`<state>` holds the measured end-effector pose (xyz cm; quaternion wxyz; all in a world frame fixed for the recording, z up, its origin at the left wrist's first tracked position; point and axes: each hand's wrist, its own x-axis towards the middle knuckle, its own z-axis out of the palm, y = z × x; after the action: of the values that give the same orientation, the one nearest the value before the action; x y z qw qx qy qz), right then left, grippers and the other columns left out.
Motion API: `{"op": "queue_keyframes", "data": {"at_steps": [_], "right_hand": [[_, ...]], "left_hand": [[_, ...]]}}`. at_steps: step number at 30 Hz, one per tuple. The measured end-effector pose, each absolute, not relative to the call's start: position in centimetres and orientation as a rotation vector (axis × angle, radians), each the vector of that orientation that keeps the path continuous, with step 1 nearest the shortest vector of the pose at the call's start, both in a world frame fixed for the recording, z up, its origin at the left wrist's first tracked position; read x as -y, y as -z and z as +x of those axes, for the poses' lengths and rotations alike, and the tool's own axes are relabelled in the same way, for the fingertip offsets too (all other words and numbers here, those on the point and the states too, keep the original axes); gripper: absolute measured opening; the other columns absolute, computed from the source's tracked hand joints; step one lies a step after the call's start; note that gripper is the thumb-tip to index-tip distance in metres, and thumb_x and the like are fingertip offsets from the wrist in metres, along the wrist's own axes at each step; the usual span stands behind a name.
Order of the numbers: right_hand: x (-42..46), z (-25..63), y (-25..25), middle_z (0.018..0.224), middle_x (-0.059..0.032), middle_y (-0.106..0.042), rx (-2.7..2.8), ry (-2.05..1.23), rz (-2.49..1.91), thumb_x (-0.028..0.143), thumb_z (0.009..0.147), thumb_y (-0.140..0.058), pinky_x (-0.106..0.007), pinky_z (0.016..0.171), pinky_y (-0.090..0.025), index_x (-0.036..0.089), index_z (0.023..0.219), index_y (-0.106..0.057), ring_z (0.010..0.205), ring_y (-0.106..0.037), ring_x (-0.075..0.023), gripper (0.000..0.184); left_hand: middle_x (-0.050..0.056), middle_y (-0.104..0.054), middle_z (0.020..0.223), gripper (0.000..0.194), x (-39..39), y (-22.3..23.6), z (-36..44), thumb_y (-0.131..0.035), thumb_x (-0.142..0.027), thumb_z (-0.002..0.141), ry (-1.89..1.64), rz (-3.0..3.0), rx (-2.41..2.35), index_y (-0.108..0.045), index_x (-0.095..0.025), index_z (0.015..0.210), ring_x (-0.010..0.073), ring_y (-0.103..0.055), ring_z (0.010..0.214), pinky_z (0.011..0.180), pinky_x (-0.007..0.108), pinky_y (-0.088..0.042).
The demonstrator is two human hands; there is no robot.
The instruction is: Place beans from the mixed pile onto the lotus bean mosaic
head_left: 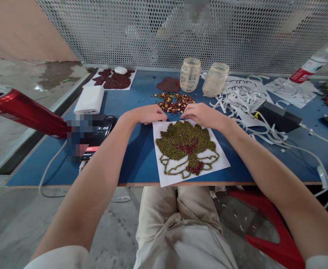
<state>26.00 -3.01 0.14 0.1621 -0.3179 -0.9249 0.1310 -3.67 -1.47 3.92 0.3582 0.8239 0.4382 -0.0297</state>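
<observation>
From where I stand, taking the paper as the dial and twelve as straight away from the seated person, a stiff-looking white sheet (222, 161) lies on the smooth blue bench (140, 160), its near corner poking slightly past the edge. It carries a pebbly flower of small round green beans (172, 138), densely packed in the petals and strung as thin outlines lower down, with glossy dark red beans (191, 146) clustered at the heart and base. The left hand (153, 114) sits near eleven, fingers curled down by the sheet's far corner; the right hand (197, 114) is at twelve, fingers bent, tips lowered just beyond the far edge. I can't tell whether either pinches anything. Between them, slightly farther off, spreads a loose, grainy heap of mixed yellow and reddish beans (175, 104). Past it lie a flat, ragged-edged brown piece (168, 84) and two cloudy, see-through round jars (190, 74). Curling white paper strips (238, 104) tangle between one and two, a boxy black block (278, 116) beside them; at ten rests a smooth, round-cornered white brick (90, 100), and toward nine a shiny red metal can (32, 112).
</observation>
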Motion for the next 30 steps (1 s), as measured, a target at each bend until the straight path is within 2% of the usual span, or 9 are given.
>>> {"op": "queue_keyframes", "data": {"at_steps": [4,9,20,30], "right_hand": [[3.08,26.09,-0.25,0.124,-0.0102,-0.082,2.623,-0.384,-0.904,0.027,0.110,-0.057,-0.047,0.107,-0.057,0.024,0.120,-0.088,0.113,-0.075,-0.0280,0.033],[2.93,26.29,-0.20,0.126,-0.0126,-0.081,2.621,-0.349,-0.926,0.027,0.110,-0.059,-0.049,0.108,-0.056,0.024,0.118,-0.089,0.117,-0.073,-0.0308,0.032],[2.74,26.23,-0.22,0.121,-0.0102,-0.082,2.591,-0.356,-0.941,0.025,0.107,-0.061,-0.047,0.110,-0.054,0.024,0.112,-0.085,0.116,-0.072,-0.0292,0.025],[2.70,26.18,-0.68,0.117,-0.0089,-0.080,2.633,-0.330,-1.015,0.027,0.106,-0.060,-0.047,0.109,-0.051,0.026,0.102,-0.079,0.117,-0.068,-0.0301,0.019]], "left_hand": [[-0.001,-0.041,0.062,0.023,1.43,-3.87,-3.65,-0.061,-0.038,0.084,0.075,2.112,-1.140,-0.058,-0.023,0.068,0.0132,-0.036,0.051,0.053,0.033,-0.022],[-0.001,-0.042,0.063,0.021,1.52,-4.00,-3.59,-0.061,-0.039,0.082,0.089,2.111,-1.149,-0.059,-0.023,0.069,0.0137,-0.037,0.051,0.052,0.033,-0.022],[-0.001,-0.043,0.064,0.020,1.54,-4.09,-3.54,-0.062,-0.038,0.083,0.092,2.121,-1.139,-0.061,-0.022,0.070,0.0131,-0.038,0.052,0.051,0.032,-0.022],[-0.002,-0.036,0.065,0.025,1.64,-4.12,-3.48,-0.062,-0.036,0.081,0.069,2.109,-1.131,-0.050,-0.023,0.064,0.0126,-0.032,0.053,0.052,0.033,-0.020]]}}
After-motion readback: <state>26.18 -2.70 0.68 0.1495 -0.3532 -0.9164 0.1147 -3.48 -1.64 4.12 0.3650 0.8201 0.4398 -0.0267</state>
